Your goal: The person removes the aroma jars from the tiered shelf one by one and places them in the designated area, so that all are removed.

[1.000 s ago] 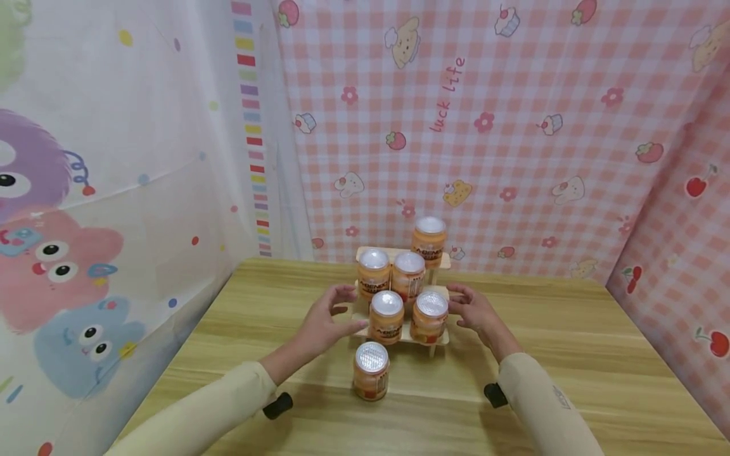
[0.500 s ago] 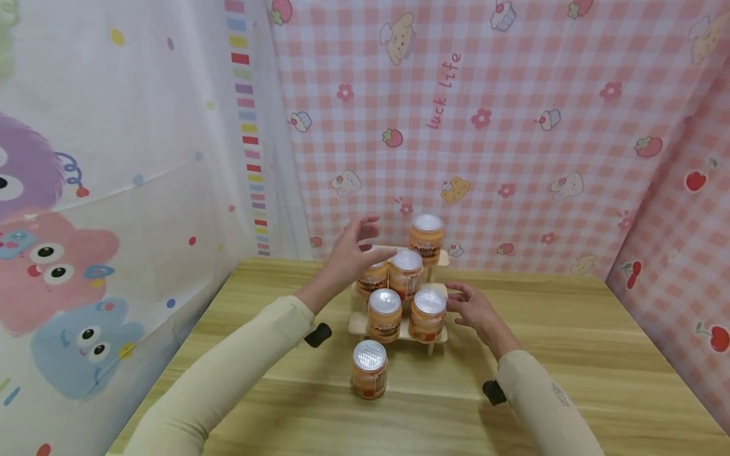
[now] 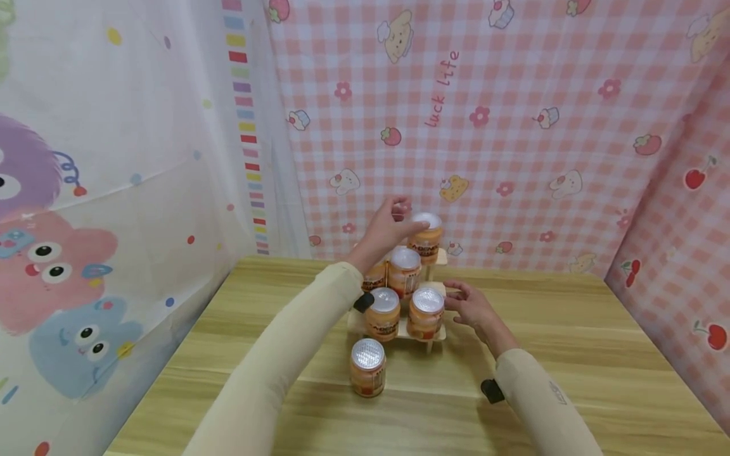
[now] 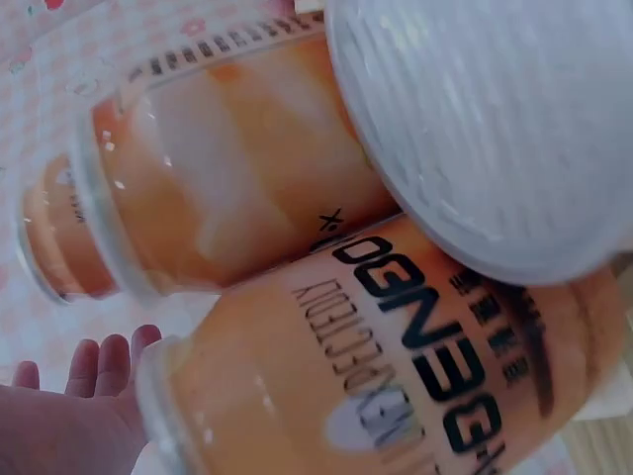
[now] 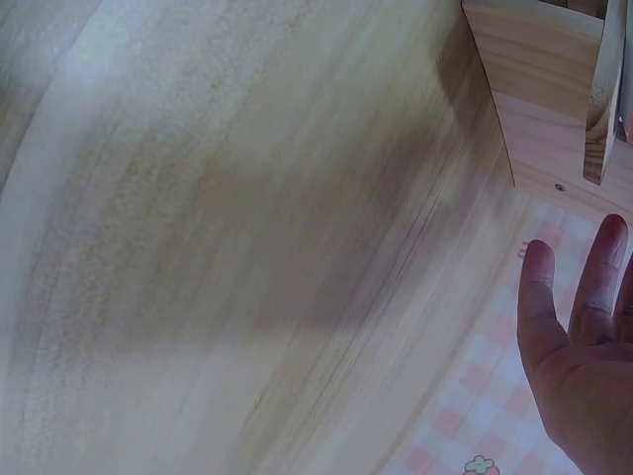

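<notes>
Your left hand (image 3: 388, 231) reaches to the top can (image 3: 426, 237), thumb and fingers apart, the thumb over the edge of its lid; whether it touches, you cannot tell from here. Your right hand (image 3: 470, 310) is beside the right end of the stand (image 3: 439, 256), its fingers spread and holding nothing; contact with the wood cannot be made out. The top can is on the stand's highest step, toward the right. In front of it, on the middle step, you have the middle right can (image 3: 405, 278) and the middle left can (image 3: 373, 278), the latter partly hidden by your left wrist. The lower left can (image 3: 383, 320) and lower right can (image 3: 426, 316) share the front step with a gap between them, and a black piece (image 3: 363, 302) at your left wrist overlaps the former's edge. A loose can (image 3: 367, 373) is on the table (image 3: 228, 354) before the stand. The top can is upright, long axis vertical, silvery lid up, dark lettering facing you. Behind is a pink checked cloth (image 3: 502, 158).
</notes>
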A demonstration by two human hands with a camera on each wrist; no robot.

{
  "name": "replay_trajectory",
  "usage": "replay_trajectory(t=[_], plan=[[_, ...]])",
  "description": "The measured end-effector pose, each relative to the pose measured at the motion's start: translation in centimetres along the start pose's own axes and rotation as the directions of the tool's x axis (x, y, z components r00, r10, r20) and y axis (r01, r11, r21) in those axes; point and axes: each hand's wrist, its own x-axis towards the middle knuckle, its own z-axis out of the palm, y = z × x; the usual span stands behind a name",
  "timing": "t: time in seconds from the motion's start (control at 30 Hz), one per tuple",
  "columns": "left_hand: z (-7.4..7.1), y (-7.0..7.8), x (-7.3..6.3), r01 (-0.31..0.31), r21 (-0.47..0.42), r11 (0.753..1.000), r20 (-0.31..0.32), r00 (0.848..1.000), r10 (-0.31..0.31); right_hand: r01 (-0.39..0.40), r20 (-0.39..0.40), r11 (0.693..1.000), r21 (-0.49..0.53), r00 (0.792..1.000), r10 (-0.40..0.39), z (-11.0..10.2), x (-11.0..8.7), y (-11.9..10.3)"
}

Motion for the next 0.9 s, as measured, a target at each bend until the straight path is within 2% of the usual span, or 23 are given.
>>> replay_trajectory(t=[0.13,0.3,0.67,0.9], plan=[[0.3,-0.3,0.8,0.038,0.025,0.999,-0.007,0.999,-0.038,0.004,-0.001,1.000,-0.001,1.000,-0.004,0.0,0.1,0.0],[0.8,-0.2,1.1,0.077,0.024,0.997,0.025,0.997,-0.078,0.001,-0.002,1.000,-0.004,1.000,-0.001,0.1,0.0,-0.1],[1.8,-1.1,1.5,0.068,0.031,0.997,0.084,0.994,-0.071,0.001,-0.011,1.000,0.028,1.000,-0.001,0.2,0.0,0.2],[1.9,-1.1,1.4,0.086,0.076,0.993,0.091,0.992,-0.093,-0.006,-0.003,0.999,0.033,1.000,0.006,0.1,-0.1,-0.1]])
